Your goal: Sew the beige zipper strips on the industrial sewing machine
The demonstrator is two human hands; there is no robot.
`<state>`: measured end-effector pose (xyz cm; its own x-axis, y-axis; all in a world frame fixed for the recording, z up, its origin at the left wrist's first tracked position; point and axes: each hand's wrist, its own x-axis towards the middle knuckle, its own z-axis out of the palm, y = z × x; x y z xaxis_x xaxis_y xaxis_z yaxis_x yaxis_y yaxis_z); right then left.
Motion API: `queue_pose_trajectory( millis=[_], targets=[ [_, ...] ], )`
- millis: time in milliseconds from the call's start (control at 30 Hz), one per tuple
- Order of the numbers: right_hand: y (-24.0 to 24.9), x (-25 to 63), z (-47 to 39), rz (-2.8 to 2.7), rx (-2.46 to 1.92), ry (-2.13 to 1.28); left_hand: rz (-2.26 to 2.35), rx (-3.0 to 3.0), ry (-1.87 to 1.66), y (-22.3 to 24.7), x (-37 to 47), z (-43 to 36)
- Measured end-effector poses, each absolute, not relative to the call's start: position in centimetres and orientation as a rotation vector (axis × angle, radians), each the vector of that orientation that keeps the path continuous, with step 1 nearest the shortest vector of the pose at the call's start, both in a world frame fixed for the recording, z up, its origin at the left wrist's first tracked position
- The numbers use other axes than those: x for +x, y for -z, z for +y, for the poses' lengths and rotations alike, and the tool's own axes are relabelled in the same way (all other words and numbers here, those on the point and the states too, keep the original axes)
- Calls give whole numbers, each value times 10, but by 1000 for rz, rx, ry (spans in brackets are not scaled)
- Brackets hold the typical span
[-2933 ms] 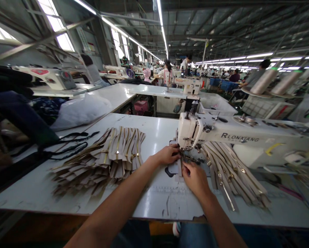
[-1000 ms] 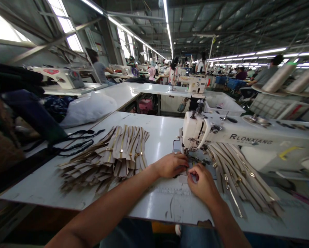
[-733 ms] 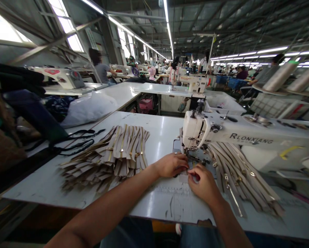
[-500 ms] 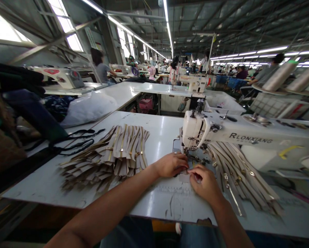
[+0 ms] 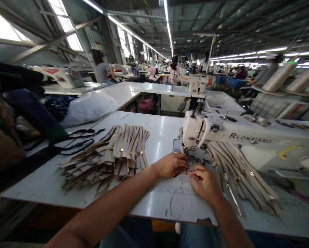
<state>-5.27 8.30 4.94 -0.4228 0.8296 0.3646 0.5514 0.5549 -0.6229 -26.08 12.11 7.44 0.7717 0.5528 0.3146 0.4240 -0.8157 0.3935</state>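
In front of the needle area of a white sewing machine point(image 5: 221, 129), my left hand point(image 5: 172, 164) has its fingers curled together on a small beige piece of fabric point(image 5: 184, 177). My right hand point(image 5: 205, 183) pinches the same piece close to the left fingertips. Fingers cover most of it, and its upper part cannot be made out. Left of my hands lies a pile of beige zippers point(image 5: 130, 148) with brass-coloured teeth and metal pulls. More of the same zippers point(image 5: 243, 177) fan out under the machine's arm, to the right of my right hand.
The white table point(image 5: 167, 206) carries a printed ruler near its front edge. Black straps point(image 5: 77, 141) and a white plastic bag point(image 5: 88, 107) are at the left. Behind the machine stands a white bin point(image 5: 223, 103). Thread cones point(image 5: 279, 77) rise at the right. Other people sit farther off.
Both hands stay at almost the same spot, with only a slight shift of the right fingers. The zipper piles have not moved. People in the background have shifted a little.
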Motion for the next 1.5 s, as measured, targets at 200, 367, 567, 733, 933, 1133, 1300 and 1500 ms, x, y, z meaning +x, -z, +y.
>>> queue_pose_trajectory(
  millis=[200, 367, 567, 733, 933, 1133, 1300, 1500],
  targets=[
    [-51, -53, 83, -2134, -1155, -476, 784, 2653, -651, -67, -262, 120],
    [-51, -54, 84, -2127, -1176, -416, 834, 2665, -645, -64, -263, 120],
    [-45, -53, 90, -2134, -1208, -365, 930, 2764, -594, -70, -262, 119],
    [-46, -55, 96, -2169, -1275, -356, 1058, 2779, -608, -68, -261, 118],
    [-49, -61, 104, -2211, -1375, -253, 1138, 2754, -616, -65, -259, 120],
    [-44, -64, 108, -2234, -1359, -192, 1191, 2708, -658, -63, -260, 123],
    [-43, -64, 105, -2242, -1357, -178, 1209, 2666, -687, -59, -263, 129],
    [-43, -65, 100, -2223, -1376, -157, 1229, 2614, -714, -59, -266, 132]
  ],
)
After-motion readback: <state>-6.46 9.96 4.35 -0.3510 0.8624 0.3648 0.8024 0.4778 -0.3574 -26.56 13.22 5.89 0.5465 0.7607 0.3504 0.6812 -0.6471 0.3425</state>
